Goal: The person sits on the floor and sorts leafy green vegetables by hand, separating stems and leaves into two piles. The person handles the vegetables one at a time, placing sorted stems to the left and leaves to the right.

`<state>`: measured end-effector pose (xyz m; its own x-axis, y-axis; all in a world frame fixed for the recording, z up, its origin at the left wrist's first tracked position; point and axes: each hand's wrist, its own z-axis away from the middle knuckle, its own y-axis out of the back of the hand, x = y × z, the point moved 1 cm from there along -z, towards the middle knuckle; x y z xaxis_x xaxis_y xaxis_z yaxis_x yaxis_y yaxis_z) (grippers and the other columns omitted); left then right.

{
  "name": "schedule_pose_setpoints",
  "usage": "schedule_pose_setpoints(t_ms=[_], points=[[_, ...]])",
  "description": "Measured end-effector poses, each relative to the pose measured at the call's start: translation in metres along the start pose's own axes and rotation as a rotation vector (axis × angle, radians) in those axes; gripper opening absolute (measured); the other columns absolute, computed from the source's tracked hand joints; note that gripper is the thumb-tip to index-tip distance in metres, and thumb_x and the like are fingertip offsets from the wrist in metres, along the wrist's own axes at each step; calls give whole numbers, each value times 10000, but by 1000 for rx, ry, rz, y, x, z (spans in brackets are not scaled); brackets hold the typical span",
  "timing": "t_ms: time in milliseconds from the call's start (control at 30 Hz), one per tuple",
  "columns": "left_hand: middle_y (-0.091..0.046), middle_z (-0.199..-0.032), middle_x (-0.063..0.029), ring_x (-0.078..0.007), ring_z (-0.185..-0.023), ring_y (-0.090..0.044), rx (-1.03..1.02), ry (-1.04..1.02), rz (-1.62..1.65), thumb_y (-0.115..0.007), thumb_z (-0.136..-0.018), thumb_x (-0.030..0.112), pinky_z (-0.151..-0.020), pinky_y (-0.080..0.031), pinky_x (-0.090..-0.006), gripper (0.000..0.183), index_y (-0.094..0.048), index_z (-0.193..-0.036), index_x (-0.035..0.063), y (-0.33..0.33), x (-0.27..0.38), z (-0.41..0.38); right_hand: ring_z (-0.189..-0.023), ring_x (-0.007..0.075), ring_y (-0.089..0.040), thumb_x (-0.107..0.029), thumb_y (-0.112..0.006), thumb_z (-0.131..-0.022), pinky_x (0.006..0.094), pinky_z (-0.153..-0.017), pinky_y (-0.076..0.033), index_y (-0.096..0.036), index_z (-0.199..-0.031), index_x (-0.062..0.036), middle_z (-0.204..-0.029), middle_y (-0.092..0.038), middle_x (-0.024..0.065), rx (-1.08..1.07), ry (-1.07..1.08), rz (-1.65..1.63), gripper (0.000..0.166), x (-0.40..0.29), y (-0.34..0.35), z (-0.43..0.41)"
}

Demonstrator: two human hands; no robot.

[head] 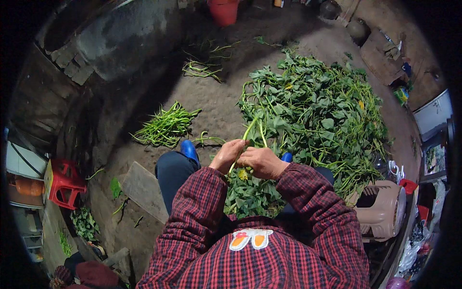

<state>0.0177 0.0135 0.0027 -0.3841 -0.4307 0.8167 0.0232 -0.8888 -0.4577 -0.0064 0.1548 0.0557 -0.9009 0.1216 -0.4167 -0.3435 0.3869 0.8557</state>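
Before my lap, my left hand (227,154) pinches a pale green stem (249,129) between thumb and fingers. The stem's lower end pokes out below that hand. Close beside it, my right hand (262,161) is curled around a second thin stem (262,134), its fingertips partly hidden. Both stems reach up over a large heap of leafy green vines (317,104) that covers the floor ahead and to the right. More leaves (252,193) lie below my hands, between my knees. A bundle of bare green stems (168,124) rests on the floor ahead of my left foot.
Loose stems (203,69) lie farther ahead, near a red bucket (223,12). At left are a flat board (144,189) and a red plastic stool (66,184). A beige plastic stool (380,209) lies at right. Part of a person in dark red (95,276) shows at bottom left.
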Motion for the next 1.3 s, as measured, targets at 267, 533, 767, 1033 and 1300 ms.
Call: schedule_pose_setpoints(t_ms=[267,533,767,1033,1300], points=[[-518,-659,30,-38,-503,-443,101,-20,3,-465,-879,259,-427,-309,-158,280,-510,-1069,59,-16,10,28,-635,206,-556,-170,-595,-766,305,-582,-437,-572,-827,-58,-691,-563,99,513,-667,-328,130,13,-14,37],[-502,-601,16,-54,-469,-415,116,-212,-324,-488,-849,261,-389,-292,-207,199,-524,-848,65,-17,105,3,-486,56,-439,-151,-582,-786,216,-457,-361,-559,-767,-72,-586,-491,-27,504,-1081,-783,84,23,-87,112],[-502,-705,-46,-130,-630,-506,650,-664,-523,-554,-803,324,-457,-411,-248,439,-388,-1035,-9,-7,266,-59,-515,75,-444,-230,-573,-821,257,-454,-362,-548,-822,-73,-629,-506,-21,723,-965,-615,159,29,-96,116],[-526,-1115,-165,-272,-1018,-514,-360,-117,-1212,-631,-731,325,-853,-406,-352,565,-451,-1180,34,-10,20,-26,-523,70,-433,-264,-558,-837,228,-422,-331,-511,-853,-98,-639,-497,-23,878,-946,-1250,173,69,-93,121],[-516,-1118,-144,-229,-1030,-504,105,-355,-605,-642,-731,217,-847,-388,-307,553,-385,-1185,35,-68,-66,12,-486,34,-343,-202,-569,-827,213,-404,-240,-490,-775,-78,-573,-398,-70,992,-1015,-973,156,41,-44,34]])
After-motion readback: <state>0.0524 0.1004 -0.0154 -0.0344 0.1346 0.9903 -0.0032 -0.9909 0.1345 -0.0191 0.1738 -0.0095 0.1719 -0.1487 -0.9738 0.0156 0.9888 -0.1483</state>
